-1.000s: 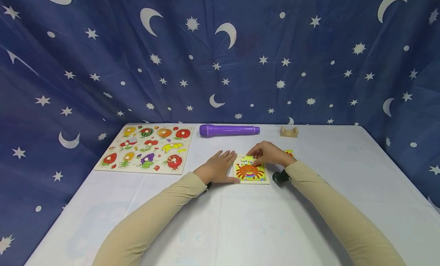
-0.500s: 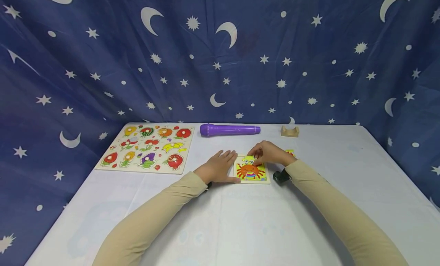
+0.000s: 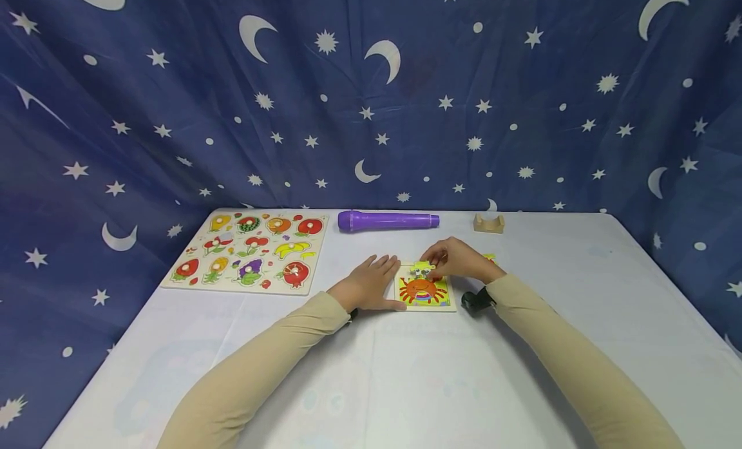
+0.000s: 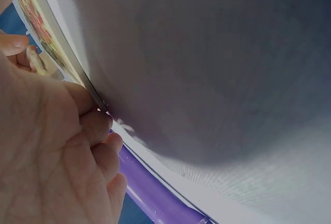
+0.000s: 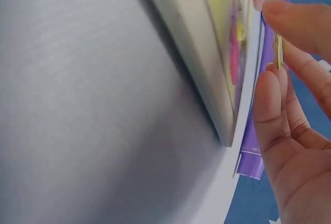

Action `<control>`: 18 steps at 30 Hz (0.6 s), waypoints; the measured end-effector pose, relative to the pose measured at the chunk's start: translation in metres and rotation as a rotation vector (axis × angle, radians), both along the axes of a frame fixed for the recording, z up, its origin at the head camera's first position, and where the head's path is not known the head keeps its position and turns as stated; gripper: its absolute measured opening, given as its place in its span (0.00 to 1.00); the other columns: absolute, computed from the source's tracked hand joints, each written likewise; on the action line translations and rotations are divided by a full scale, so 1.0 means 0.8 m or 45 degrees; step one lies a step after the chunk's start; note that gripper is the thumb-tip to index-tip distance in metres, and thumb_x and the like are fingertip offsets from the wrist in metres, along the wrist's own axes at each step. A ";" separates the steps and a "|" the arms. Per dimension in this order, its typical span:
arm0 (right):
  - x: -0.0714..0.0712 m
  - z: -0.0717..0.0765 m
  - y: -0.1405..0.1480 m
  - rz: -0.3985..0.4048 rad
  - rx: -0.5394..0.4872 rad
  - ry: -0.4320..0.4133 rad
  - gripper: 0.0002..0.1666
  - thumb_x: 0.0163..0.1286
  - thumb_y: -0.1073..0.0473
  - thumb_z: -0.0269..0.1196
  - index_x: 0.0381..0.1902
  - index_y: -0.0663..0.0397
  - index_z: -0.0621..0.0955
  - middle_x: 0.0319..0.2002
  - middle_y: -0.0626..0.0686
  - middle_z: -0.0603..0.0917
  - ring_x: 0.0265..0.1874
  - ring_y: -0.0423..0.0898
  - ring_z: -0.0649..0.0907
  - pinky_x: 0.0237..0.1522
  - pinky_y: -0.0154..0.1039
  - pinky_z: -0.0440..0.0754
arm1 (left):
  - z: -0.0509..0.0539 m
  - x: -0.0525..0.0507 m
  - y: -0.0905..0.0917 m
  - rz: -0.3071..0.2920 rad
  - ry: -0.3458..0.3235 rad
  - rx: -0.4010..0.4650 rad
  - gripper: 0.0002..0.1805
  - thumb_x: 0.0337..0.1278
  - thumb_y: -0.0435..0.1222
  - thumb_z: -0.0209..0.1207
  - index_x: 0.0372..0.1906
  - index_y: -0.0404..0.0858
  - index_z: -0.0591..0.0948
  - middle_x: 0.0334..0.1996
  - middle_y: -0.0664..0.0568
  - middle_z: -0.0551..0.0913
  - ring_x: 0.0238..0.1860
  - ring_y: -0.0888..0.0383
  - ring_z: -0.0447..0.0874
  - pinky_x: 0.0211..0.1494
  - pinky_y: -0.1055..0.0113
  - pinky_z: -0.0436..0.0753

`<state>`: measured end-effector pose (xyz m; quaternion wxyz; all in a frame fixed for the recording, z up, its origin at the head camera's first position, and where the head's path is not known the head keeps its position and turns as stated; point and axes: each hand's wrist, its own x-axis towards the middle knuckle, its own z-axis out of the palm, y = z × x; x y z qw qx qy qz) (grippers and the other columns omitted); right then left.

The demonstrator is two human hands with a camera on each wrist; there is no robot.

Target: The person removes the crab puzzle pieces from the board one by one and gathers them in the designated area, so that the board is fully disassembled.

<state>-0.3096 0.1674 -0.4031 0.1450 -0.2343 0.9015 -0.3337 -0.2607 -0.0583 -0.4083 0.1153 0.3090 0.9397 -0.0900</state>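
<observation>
"How far along is the crab puzzle point(image 3: 423, 293)?"

"Nearly filled, I'd judge. It lies flat on the bench point(image 3: 585, 275); the right hand point(image 3: 458, 261) pinches the eye piece point(image 3: 420, 267) over its far side. The yellow piece point(image 3: 491, 257), half hidden behind that hand, seems left to place."

"And the left hand point(image 3: 366, 283)?"

"Spread, gripping nothing, against the puzzle's left edge."

"Room?"

"Plenty nearby and rightward; the purple microphone point(image 3: 388, 221) lies beyond, the fruit board point(image 3: 232, 290) leftward."
</observation>
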 end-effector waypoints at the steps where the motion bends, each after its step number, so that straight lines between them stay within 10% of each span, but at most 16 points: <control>1: 0.002 0.001 0.002 0.000 -0.017 0.001 0.20 0.52 0.63 0.72 0.44 0.61 0.84 0.32 0.55 0.84 0.28 0.42 0.77 0.33 0.27 0.79 | -0.001 0.000 0.000 0.001 0.002 -0.004 0.54 0.53 0.71 0.44 0.74 0.38 0.49 0.75 0.48 0.49 0.76 0.53 0.47 0.78 0.57 0.48; 18: 0.034 0.030 0.072 -0.112 -0.120 0.112 0.19 0.51 0.63 0.72 0.43 0.62 0.83 0.33 0.55 0.83 0.29 0.41 0.78 0.35 0.30 0.80 | 0.005 0.004 0.000 0.007 -0.016 0.003 0.54 0.54 0.70 0.44 0.74 0.38 0.48 0.75 0.48 0.48 0.76 0.53 0.46 0.78 0.57 0.46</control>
